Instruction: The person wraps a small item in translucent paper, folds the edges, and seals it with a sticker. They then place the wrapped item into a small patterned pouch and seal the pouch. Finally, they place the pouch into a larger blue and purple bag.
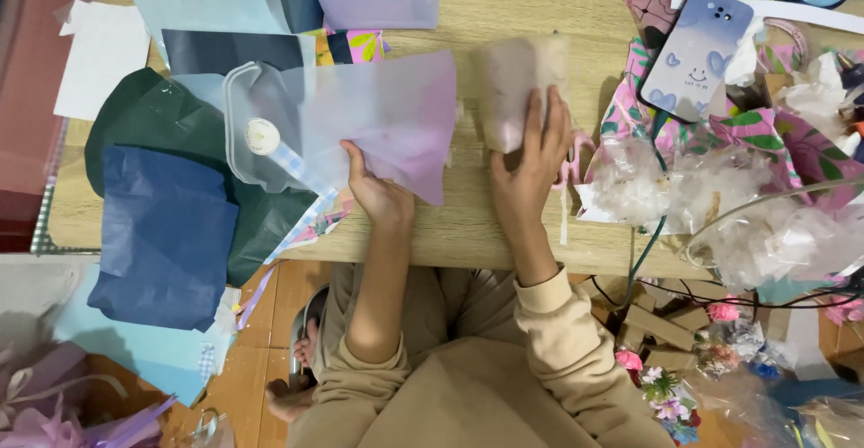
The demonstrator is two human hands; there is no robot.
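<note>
While left hand pinches pink tissue sheet | right hand flat, grip open, on pale paper

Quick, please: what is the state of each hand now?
Left hand: closed, pinching the translucent pink paper sheet.
Right hand: open, lying flat on the pale folded paper piece.
</note>
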